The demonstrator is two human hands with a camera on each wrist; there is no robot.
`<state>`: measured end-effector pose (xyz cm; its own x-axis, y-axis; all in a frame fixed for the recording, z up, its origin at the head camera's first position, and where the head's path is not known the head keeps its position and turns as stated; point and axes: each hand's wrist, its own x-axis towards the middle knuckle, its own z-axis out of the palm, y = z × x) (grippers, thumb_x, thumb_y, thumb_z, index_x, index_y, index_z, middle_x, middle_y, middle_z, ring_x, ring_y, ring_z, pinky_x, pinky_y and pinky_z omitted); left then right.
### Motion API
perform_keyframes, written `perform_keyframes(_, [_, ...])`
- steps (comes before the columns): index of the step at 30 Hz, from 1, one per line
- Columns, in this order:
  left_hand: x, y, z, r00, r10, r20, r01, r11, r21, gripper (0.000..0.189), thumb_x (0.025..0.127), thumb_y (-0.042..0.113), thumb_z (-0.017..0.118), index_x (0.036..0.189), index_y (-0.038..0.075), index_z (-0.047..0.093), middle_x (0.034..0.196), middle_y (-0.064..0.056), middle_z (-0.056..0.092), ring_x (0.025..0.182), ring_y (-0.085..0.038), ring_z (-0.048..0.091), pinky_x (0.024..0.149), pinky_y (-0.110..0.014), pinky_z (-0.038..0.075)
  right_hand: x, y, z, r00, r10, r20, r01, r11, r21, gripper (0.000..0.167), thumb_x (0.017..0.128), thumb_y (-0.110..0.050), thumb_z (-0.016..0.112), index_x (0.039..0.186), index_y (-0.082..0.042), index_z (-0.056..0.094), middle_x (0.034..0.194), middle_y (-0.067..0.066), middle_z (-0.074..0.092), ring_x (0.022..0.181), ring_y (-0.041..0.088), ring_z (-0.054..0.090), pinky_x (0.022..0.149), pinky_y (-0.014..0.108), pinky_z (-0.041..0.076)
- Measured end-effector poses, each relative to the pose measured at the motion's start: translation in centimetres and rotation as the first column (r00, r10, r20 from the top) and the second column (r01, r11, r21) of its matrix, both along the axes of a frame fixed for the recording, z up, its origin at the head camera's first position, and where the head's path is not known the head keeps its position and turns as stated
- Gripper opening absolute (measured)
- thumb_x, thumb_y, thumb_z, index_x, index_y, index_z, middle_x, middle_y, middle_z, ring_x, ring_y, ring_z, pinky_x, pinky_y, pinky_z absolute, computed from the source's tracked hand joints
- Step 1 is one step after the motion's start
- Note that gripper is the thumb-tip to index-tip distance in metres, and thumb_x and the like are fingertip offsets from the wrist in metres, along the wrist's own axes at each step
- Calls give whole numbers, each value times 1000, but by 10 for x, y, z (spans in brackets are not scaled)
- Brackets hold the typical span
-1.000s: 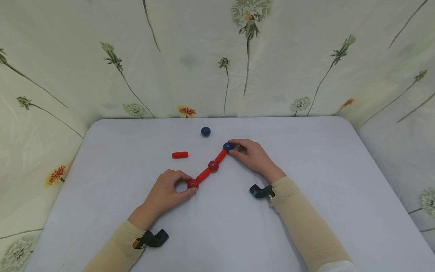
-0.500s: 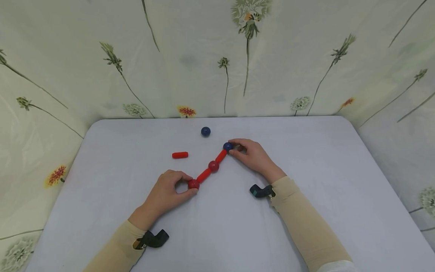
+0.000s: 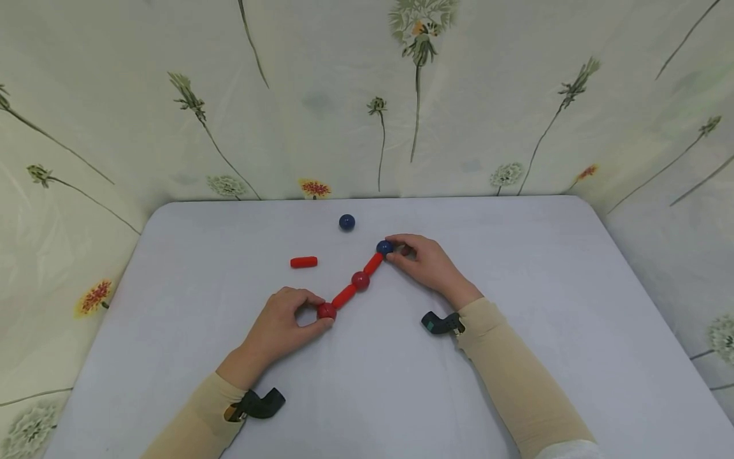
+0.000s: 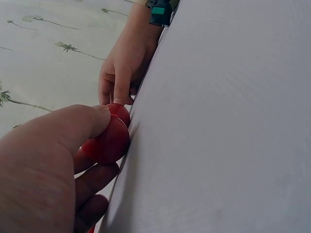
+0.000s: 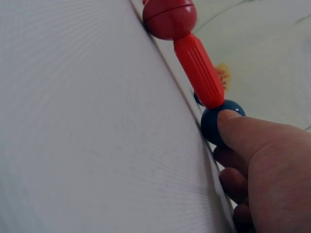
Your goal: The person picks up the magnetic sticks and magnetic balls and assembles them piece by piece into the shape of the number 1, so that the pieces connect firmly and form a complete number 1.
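Observation:
A chain of balls and red rods runs slantwise across the table in the head view. At its near end my left hand pinches a red ball between thumb and fingers. A red rod joins that ball to a second red ball in the middle. From there another red rod leads up to a blue ball. My right hand holds this blue ball at the far end, thumb on one side and fingers on the other.
A loose red rod lies left of the chain. Farther back sits a loose blue ball. The white table ends at a flower-printed cloth backdrop. Small black devices are strapped to both wrists.
The left hand and its red ball have shifted very slightly toward the right since the first frame. Otherwise both hands and the chain hold still.

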<state>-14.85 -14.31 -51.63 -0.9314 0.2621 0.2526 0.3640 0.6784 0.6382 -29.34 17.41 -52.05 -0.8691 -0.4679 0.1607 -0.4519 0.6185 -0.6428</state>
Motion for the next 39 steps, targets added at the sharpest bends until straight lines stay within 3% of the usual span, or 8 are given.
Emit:
perform_keyframes(23, [-1,-2,-2,999,-30,-33,31,999,17,33,81,40,80,110,26,71,102,19,64,98,-3,54,81,-32,49,1,0,2,1000,-8,23,8,1000,-10,45,93,-44,67,134,-24,62,118,-5,64,96,11,59,84,36,48])
perform_keyframes(39, [-2,-2,-4,999,-22,-29,23,1000,11,34,82,42,80,112,28,71,102,21,64,98,-3,54,82,-33,49,0,1,1,1000,-8,-14,8,999,-36,45,92,-42,68,133,-25,62,119,-7,62,96,10,57,85,35,49])
